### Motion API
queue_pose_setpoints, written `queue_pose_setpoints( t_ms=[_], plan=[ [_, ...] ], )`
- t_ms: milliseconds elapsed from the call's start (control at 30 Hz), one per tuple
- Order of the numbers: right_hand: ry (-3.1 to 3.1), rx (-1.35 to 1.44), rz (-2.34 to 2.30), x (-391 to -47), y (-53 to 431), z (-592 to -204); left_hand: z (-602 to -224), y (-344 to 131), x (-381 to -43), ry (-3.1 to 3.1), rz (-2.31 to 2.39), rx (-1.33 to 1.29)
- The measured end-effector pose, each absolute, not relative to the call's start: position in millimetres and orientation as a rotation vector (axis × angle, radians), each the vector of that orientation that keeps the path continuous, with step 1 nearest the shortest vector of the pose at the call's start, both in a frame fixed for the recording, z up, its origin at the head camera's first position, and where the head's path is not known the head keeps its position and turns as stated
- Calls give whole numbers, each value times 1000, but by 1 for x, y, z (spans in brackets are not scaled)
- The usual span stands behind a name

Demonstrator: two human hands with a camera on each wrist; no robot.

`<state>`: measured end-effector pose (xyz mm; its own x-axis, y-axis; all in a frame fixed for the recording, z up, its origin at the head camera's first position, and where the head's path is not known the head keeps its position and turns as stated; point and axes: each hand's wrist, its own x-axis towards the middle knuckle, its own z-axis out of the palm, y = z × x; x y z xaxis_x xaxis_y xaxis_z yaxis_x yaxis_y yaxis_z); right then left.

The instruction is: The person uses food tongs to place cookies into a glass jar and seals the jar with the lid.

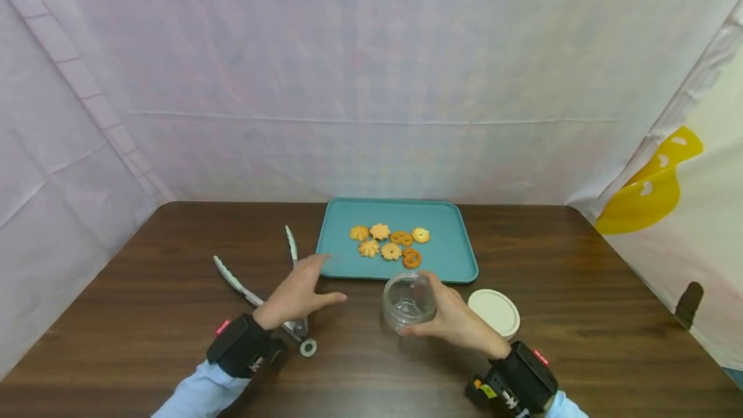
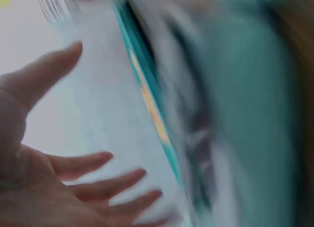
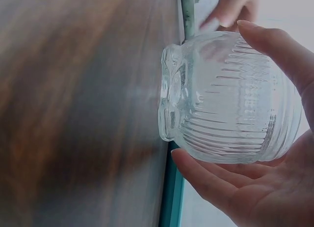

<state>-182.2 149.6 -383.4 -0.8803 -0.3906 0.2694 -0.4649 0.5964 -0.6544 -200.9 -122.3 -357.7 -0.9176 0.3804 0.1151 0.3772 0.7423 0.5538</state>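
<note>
My right hand [image 1: 455, 318] grips a clear glass jar [image 1: 409, 302] by its side, thumb and fingers around it. In the right wrist view the jar [image 3: 225, 99] shows ridged walls and a scalloped foot, close over the table. My left hand [image 1: 296, 295] is held with fingers spread and nothing in its grasp, left of the jar. It overlaps a pair of tongs [image 1: 238, 285], whose spread arms point away from me and partly disappear behind the hand. In the left wrist view the open palm [image 2: 44, 187] is visible, with blurred surroundings.
A teal tray [image 1: 447, 257] lies at the back of the table, bearing several cookies [image 1: 369, 248] and pretzel-shaped biscuits [image 1: 411, 258]. Just right of my right hand lies a round white lid [image 1: 495, 312]. Pale cloth [image 1: 360, 82] hangs behind the brown table [image 1: 580, 295].
</note>
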Motion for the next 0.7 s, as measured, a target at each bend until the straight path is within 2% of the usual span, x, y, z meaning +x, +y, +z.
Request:
queue_pose_setpoints(
  t_ms=[167,267,533,700],
  plan=[
    [-2716,737,1131,-182,151,-381,-356,-152,-201,3000,626,350],
    [-2703,760,1100,-182,152,-381,-355,-157,-202,2958,537,282],
    [-2695,802,1169,-181,151,-384,-356,-153,-203,2895,470,190],
    [-2715,792,1199,-179,151,-384,-364,-158,-205,2923,476,238]
  ],
)
